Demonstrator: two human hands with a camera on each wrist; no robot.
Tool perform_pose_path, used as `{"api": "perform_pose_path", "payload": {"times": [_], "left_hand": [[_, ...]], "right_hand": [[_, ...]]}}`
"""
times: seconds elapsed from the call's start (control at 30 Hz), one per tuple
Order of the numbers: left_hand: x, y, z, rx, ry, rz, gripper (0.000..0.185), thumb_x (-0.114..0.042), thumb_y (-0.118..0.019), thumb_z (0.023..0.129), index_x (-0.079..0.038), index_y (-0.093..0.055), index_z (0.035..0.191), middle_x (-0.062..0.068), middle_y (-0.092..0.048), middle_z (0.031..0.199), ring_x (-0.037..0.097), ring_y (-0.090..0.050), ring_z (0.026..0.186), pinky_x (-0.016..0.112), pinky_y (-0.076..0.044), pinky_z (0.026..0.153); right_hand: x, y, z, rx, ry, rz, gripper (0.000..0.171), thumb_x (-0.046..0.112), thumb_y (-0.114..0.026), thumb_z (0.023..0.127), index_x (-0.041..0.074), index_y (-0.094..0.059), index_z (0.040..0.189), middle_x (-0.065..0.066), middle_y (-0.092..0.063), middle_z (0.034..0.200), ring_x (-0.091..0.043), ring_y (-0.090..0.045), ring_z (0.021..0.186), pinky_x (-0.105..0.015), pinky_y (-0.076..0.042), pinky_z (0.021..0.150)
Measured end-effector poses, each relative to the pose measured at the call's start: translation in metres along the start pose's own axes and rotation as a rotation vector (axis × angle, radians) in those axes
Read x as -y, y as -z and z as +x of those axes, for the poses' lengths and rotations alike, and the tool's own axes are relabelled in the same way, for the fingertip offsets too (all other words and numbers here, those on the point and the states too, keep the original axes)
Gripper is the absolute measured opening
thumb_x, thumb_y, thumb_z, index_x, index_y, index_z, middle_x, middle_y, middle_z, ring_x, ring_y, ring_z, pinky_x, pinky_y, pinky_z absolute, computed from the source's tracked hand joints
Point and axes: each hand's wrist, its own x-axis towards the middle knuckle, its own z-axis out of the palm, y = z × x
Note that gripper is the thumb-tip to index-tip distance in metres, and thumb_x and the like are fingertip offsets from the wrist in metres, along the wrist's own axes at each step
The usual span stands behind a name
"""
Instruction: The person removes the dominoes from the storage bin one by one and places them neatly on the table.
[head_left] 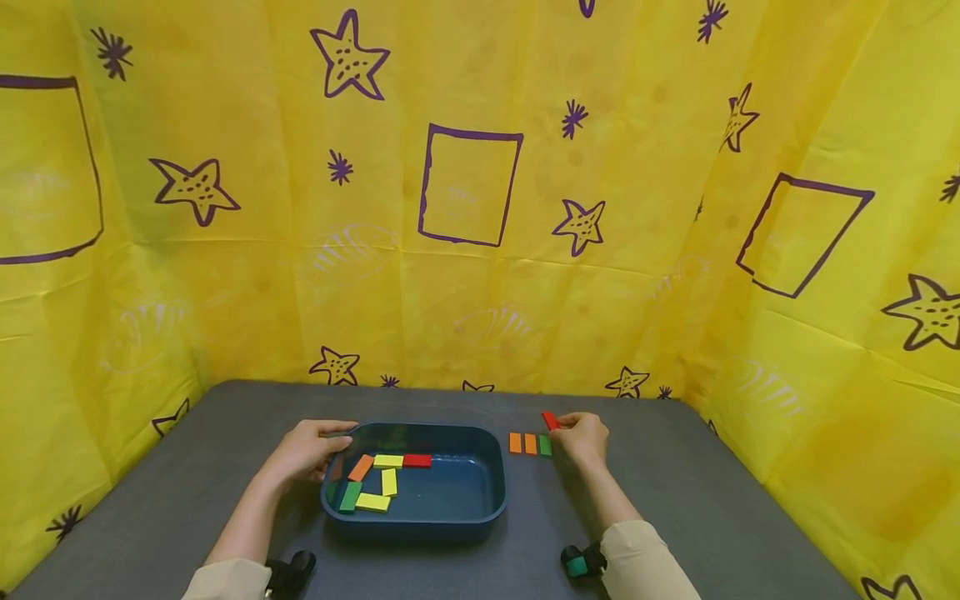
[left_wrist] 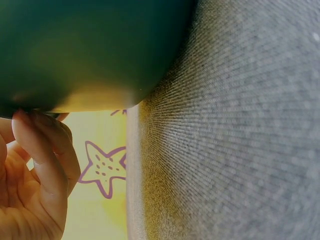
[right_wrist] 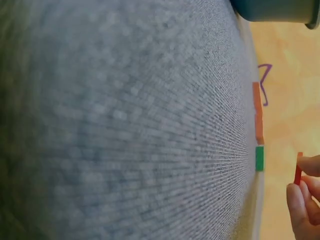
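A dark blue rectangular tub (head_left: pixel 420 531) with rounded corners stands on the grey table. My left hand (head_left: pixel 303 452) grips its rim at the left end; in the left wrist view the fingers (left_wrist: pixel 42 150) meet the rim. Inside, toward the left, lie several flat coloured blocks: yellow, green, orange and one red block (head_left: pixel 417 461). To the right of the tub, my right hand (head_left: pixel 585 437) pinches another red block (head_left: pixel 551 421) between thumb and fingers. The right wrist view shows this block held above the table. Just left of that hand, two orange blocks (head_left: pixel 515 442) and a green block (head_left: pixel 545 446) form a row.
The grey table (head_left: pixel 675 500) is enclosed by a yellow cloth (head_left: pixel 480 317) with purple stars and squares, at the back and both sides. Dark straps with small devices (head_left: pixel 577 562) sit at both wrists, by the light sleeves.
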Motion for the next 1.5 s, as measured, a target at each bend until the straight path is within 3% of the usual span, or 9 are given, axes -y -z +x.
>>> {"api": "perform_pose_path", "payload": {"times": [0.43,0.7,0.93,1.5], "left_hand": [[0.001,0.001,0.001,-0.004,0.0,0.016,0.045,-0.02,-0.056,0.099,-0.004,-0.053,0.141,-0.001,-0.036,0.057,0.013,-0.036,0.049,0.024,-0.042,0.049],[0.001,0.001,0.001,-0.004,0.003,0.015,0.046,-0.02,-0.057,0.098,-0.004,-0.053,0.141,-0.001,-0.036,0.057,0.014,-0.037,0.05,0.025,-0.042,0.05],[0.001,0.001,0.0,-0.004,-0.004,0.013,0.046,-0.019,-0.056,0.099,-0.003,-0.053,0.141,-0.001,-0.035,0.057,0.013,-0.036,0.049,0.025,-0.042,0.05],[0.001,0.001,0.001,-0.006,0.004,0.021,0.046,-0.02,-0.057,0.098,-0.003,-0.053,0.141,-0.001,-0.037,0.057,0.013,-0.038,0.049,0.026,-0.044,0.051]], "right_hand": [[-0.014,0.001,0.002,0.027,-0.029,-0.073,0.027,0.011,-0.08,0.068,0.001,-0.079,0.093,-0.02,-0.075,0.103,-0.046,-0.064,0.105,-0.052,-0.05,0.094],[-0.02,0.001,0.0,0.043,-0.047,-0.122,0.026,0.012,-0.08,0.067,0.003,-0.079,0.091,-0.02,-0.075,0.102,-0.046,-0.064,0.102,-0.052,-0.051,0.088],[-0.021,0.003,0.0,0.059,-0.047,-0.147,0.023,0.012,-0.08,0.065,0.003,-0.079,0.086,-0.019,-0.075,0.098,-0.045,-0.064,0.098,-0.052,-0.051,0.083],[-0.018,0.005,-0.006,0.088,-0.061,-0.179,0.023,0.016,-0.083,0.064,0.002,-0.078,0.082,-0.021,-0.075,0.097,-0.048,-0.064,0.101,-0.057,-0.05,0.088]]}}
